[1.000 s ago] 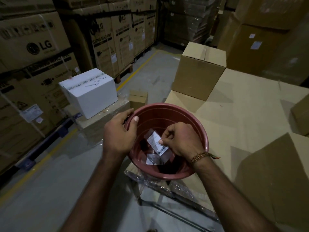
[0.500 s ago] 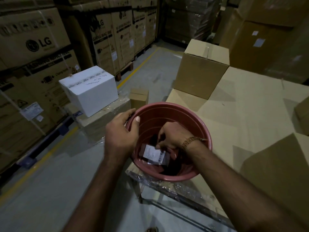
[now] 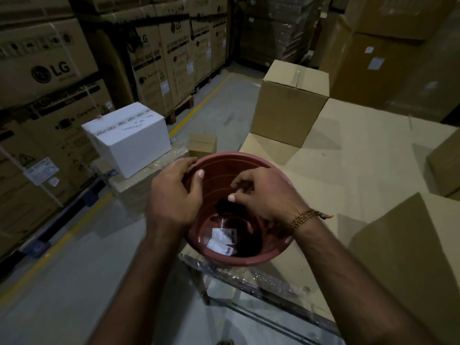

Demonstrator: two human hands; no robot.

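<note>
A reddish-brown plastic tub [image 3: 219,170] stands at the near corner of a cardboard-covered surface. My left hand [image 3: 174,195] grips its left rim, thumb inside the wall. Above the tub's inside, my right hand [image 3: 263,195] pinches a small dark item [image 3: 227,207] between thumb and fingers; a beaded bracelet sits on that wrist. Clear packets with white barcode labels [image 3: 221,239] lie at the tub's bottom, along with dark pieces.
A brown carton [image 3: 288,103] stands behind the tub, more cartons at the right [image 3: 410,257]. A white box [image 3: 129,138] sits on wrapped cartons to the left, a small brown box [image 3: 202,145] beside it. Stacked LG cartons [image 3: 49,70] line a grey aisle with a yellow line.
My right hand dropped the labelled packet into the tub, dipped to the bottom, and has come up pinching a small dark item. My left hand stayed on the rim.
</note>
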